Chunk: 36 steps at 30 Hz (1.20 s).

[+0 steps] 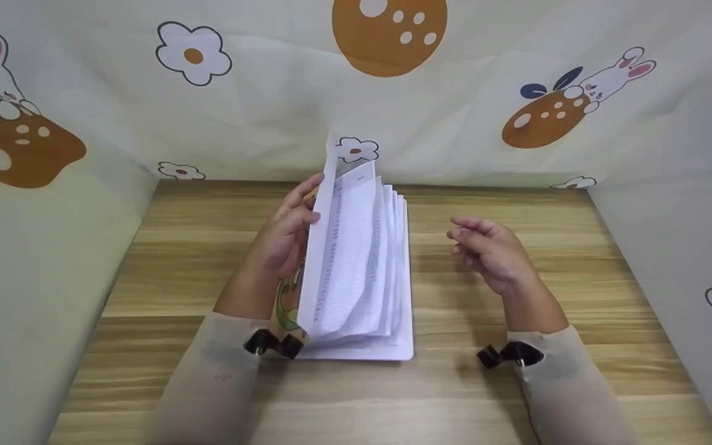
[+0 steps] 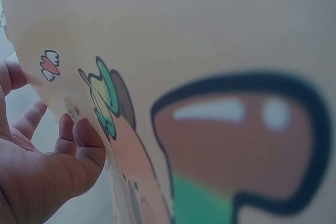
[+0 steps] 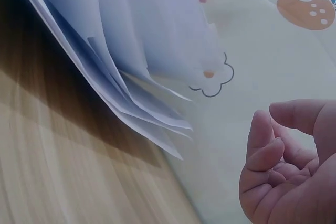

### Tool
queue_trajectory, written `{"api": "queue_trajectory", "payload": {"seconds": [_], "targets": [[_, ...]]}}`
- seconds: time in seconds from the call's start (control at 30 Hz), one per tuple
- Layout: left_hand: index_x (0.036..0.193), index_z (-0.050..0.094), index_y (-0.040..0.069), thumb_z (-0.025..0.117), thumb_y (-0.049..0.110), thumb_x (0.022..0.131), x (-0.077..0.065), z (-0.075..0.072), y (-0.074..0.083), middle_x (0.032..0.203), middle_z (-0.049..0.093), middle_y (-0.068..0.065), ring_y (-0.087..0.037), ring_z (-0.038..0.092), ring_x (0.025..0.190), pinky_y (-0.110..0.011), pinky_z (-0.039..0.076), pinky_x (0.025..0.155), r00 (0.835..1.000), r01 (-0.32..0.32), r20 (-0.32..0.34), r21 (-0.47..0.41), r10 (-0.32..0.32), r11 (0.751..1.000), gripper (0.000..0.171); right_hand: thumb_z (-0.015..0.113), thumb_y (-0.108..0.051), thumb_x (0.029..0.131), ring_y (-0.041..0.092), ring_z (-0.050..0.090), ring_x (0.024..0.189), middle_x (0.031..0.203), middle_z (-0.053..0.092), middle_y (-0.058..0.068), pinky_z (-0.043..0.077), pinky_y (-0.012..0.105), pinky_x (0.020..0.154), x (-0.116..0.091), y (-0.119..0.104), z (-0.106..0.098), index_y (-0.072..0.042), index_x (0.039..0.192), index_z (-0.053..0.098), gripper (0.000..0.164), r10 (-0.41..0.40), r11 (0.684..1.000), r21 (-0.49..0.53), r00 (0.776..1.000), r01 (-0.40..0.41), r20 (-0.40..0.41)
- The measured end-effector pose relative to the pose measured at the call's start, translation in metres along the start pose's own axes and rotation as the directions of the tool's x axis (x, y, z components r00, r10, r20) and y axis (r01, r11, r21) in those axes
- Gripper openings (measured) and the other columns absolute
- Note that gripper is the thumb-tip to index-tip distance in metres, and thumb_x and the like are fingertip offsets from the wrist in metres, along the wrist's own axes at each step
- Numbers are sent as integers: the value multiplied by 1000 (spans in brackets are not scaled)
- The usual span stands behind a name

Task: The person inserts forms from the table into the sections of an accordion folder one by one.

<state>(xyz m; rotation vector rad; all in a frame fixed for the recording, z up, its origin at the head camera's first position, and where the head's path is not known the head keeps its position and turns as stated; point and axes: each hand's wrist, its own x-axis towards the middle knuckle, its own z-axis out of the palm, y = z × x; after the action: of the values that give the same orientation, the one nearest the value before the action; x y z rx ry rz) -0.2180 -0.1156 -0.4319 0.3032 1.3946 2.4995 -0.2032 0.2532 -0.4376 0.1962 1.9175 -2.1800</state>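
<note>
A notebook point(image 1: 356, 266) with white printed pages stands partly opened on the wooden table, its leaves fanned toward the right. My left hand point(image 1: 279, 241) holds the raised front cover point(image 1: 314, 278) by its left edge. Cartoon drawings decorate the cover's outer face, which fills much of the left wrist view point(image 2: 236, 35). Apart from the notebook, to its right, my right hand point(image 1: 492, 250) hovers with loosely curled fingers and nothing in them. Loose page edges point(image 3: 126, 51) hang to the left of that hand in the right wrist view.
The wooden table point(image 1: 547, 266) has a pale cloth point(image 1: 269, 111) printed with flowers, rabbits and orange shapes behind it and along both sides. Small black wrist devices point(image 1: 520, 353) sit on both sleeves.
</note>
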Motion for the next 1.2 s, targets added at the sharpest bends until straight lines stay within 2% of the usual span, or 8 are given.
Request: {"api": "queue_trajectory", "payload": {"seconds": [0.17, 0.43, 0.7, 0.83, 1.07, 1.2], "targets": [[163, 40, 16, 45, -2, 95, 1, 2, -3, 131, 58, -12, -33, 64, 115, -33, 60, 80, 1000, -4, -14, 8, 5, 1000, 71, 65, -4, 103, 6, 68, 73, 93, 77, -8, 49, 18, 59, -1, 1, -2, -26, 106, 79, 26, -18, 1000, 24, 1000, 17, 12], [165, 39, 20, 50, 2, 98, 2, 8, -12, 127, 52, -19, -33, 65, 114, -34, 59, 85, 999, 19, -35, 113, -15, 993, 70, 65, -3, 103, 6, 68, 72, 93, 78, -7, 49, 17, 57, -3, 4, -6, -22, 109, 79, 24, -34, 998, 59, 999, 34, 2], [163, 45, 21, 52, 2, 100, 7, 26, -29, 123, 56, -18, -31, 66, 107, -36, 58, 89, 998, -23, -56, 107, 29, 994, 66, 66, -5, 103, 7, 68, 74, 95, 78, -6, 50, 19, 59, -3, 3, -11, -24, 107, 79, 23, -29, 998, 59, 1000, 29, -8], [161, 49, 22, 55, 3, 100, 11, 36, -36, 128, 54, -22, -32, 64, 107, -38, 56, 91, 996, -34, -79, 121, 44, 992, 64, 66, -6, 103, 8, 68, 75, 95, 77, -6, 50, 19, 60, -3, 3, -11, -25, 106, 79, 23, -24, 998, 56, 1000, 25, -13], [161, 47, 14, 60, 3, 96, 18, 53, -50, 124, 53, -11, -26, 61, 107, -33, 55, 90, 992, 11, -123, 157, 8, 987, 67, 67, -9, 103, 7, 66, 74, 96, 76, -6, 49, 18, 60, -4, 3, -9, -25, 106, 78, 20, -24, 999, 38, 1000, 25, -9], [160, 49, 13, 63, 7, 96, 22, 59, -60, 123, 53, -7, -23, 61, 107, -31, 54, 89, 989, 64, -146, 242, -29, 968, 65, 67, -8, 104, 7, 66, 74, 95, 76, -7, 49, 18, 60, -3, 5, -8, -26, 105, 79, 22, -30, 999, 37, 1000, 31, -7]]}}
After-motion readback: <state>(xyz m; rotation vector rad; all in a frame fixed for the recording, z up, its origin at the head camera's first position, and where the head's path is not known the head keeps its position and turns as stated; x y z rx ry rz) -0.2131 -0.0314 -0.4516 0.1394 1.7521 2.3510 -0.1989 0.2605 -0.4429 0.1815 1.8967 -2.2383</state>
